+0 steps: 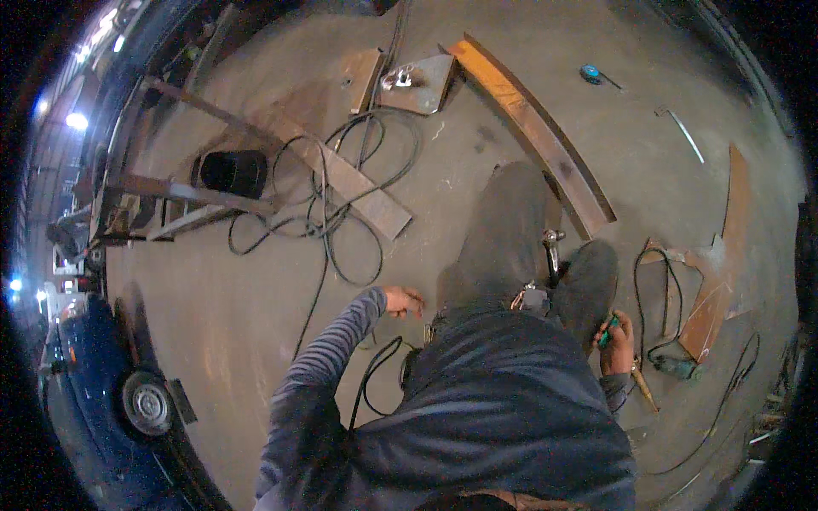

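Observation:
My left hand [403, 301] hangs beside my left thigh, its fingers loosely stretched toward the leg, with nothing visible in them. On the other side, by my right knee, my right hand [619, 345] is closed round a small green object [608, 331]; the fingers cover most of it, so its kind is unclear. A shiny metal tool [552, 245] shows between my legs. Just beyond my right hand, a thin tan-coloured handle or rod [646, 392] points down toward the floor. Near it lies a green power tool [679, 368] with a black cable.
A long rusty steel channel [537, 128] lies ahead, with a steel plate [422, 85] beside it. Coiled black cable [328, 223] crosses a flat bar [375, 209]. A blue tape measure [590, 73], bent rod [686, 138] and cut plate [711, 307] lie right. A blue vehicle [94, 400] stands left.

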Demonstrator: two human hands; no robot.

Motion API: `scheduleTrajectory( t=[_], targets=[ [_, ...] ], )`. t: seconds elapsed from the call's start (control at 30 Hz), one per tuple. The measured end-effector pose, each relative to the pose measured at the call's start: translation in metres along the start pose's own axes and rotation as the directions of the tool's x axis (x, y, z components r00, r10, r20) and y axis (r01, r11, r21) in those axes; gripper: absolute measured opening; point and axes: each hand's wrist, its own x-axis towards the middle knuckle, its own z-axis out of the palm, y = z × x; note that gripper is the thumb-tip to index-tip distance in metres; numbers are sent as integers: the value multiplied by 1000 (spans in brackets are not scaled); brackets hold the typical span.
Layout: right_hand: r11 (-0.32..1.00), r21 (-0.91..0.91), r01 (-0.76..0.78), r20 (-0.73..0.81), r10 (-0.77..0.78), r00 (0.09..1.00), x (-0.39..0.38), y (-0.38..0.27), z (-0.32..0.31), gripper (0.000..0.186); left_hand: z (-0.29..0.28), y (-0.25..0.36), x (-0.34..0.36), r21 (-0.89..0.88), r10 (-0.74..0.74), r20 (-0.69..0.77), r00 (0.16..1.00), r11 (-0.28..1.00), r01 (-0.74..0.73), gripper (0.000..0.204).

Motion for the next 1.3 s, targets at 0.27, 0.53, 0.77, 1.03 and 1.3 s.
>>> scheduleTrajectory(
  t=[0.27,0.53,0.77,1.03,1.3],
  targets=[
    [997,-65,30,-240,-45,970,-42,-8,34,44,-132,86,104,140,237,-510,827,971,-192,25],
    [992,-61,111,-381,-126,916,-70,1,51,41,-233,154,198,312,373,-587,718,923,-225,23],
    [986,-51,159,-424,-165,890,-87,-10,72,38,-283,195,254,198,343,-741,578,933,-301,28],
    [954,-183,239,-515,-300,803,-95,-36,82,35,-350,236,244,240,282,-848,450,959,-148,47],
    [828,-517,217,-524,-506,685,-81,-57,79,33,-400,279,238,290,260,-864,431,957,4,59]
  ],
)
